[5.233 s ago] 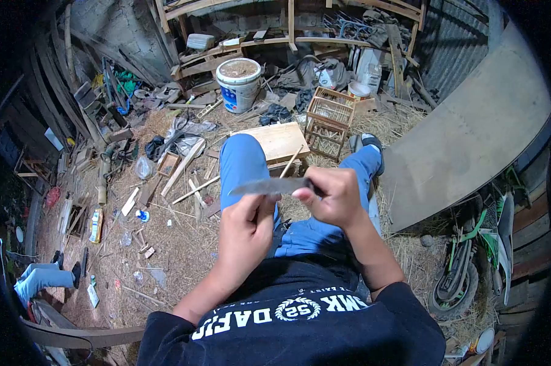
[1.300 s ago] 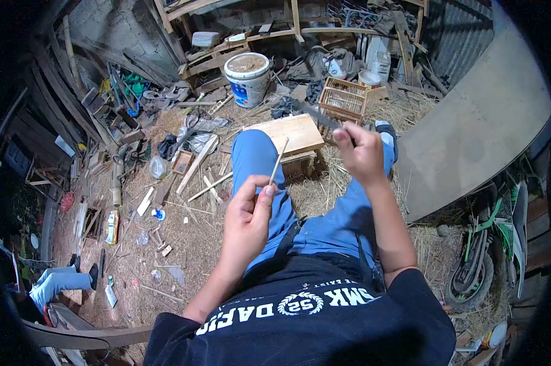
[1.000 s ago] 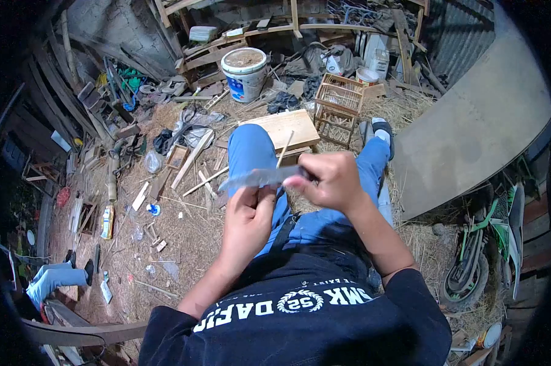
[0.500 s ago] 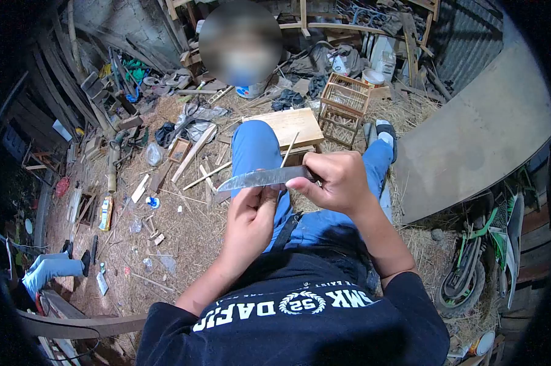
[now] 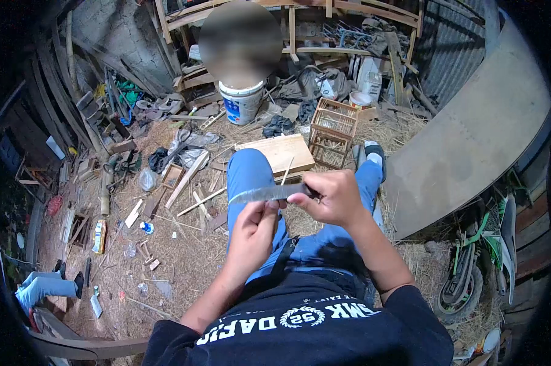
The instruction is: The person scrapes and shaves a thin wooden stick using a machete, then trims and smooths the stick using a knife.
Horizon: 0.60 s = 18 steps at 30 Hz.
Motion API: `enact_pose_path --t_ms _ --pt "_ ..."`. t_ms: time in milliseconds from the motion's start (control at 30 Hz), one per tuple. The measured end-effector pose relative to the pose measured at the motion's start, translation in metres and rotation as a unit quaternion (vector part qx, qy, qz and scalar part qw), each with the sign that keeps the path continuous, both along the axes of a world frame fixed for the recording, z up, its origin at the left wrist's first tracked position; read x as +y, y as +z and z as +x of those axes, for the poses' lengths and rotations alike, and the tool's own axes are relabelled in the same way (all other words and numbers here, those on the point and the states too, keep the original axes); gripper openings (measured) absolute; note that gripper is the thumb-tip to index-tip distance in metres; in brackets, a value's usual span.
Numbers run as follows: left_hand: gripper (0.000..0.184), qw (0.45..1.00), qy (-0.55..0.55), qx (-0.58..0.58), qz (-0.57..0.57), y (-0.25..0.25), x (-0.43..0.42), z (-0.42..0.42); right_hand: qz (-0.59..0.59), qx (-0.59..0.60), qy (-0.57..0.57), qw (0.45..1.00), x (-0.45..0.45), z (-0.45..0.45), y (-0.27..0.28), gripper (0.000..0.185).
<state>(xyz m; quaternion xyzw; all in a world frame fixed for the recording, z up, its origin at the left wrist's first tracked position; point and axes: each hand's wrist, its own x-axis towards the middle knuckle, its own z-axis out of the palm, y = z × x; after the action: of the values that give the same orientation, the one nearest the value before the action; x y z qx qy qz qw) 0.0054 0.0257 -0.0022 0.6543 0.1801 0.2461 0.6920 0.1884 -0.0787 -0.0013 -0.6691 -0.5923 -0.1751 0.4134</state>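
My right hand [image 5: 333,196] is closed around the dark handle of a knife [image 5: 260,194], its blade pointing left across my lap. Just under the blade, my left hand [image 5: 254,235] pinches a thin light wooden stick [image 5: 287,168] between thumb and fingers. The stick's far end rises behind the blade, above my thighs. The blade lies against or very near the stick; its edge is slightly blurred, and the stick's lower part is hidden by blade and fingers.
A wooden board [image 5: 278,151] lies beyond my knee, beside a slatted wooden cage [image 5: 333,131]. A white bucket [image 5: 242,105] stands farther back. Scraps litter the floor at left, near another person's legs [image 5: 48,290]. A large sheet [image 5: 464,134] and a motorcycle [image 5: 471,262] are at right.
The view has tilted up, so the surroundings sit lower and more of the bucket shows. Both hands keep their grips; the knife has shifted slightly over the stick.
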Motion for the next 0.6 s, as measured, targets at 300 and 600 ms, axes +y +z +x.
enact_pose_path --t_ms 300,600 --pt "0.017 0.999 -0.005 -0.037 -0.030 -0.003 0.010 -0.002 -0.001 -0.016 -0.064 0.998 0.004 0.028 0.011 0.059" --pt "0.017 0.999 0.001 -0.048 0.001 -0.005 0.004 -0.001 -0.048 -0.050 0.000 0.998 0.000 -0.005 0.014 0.057"
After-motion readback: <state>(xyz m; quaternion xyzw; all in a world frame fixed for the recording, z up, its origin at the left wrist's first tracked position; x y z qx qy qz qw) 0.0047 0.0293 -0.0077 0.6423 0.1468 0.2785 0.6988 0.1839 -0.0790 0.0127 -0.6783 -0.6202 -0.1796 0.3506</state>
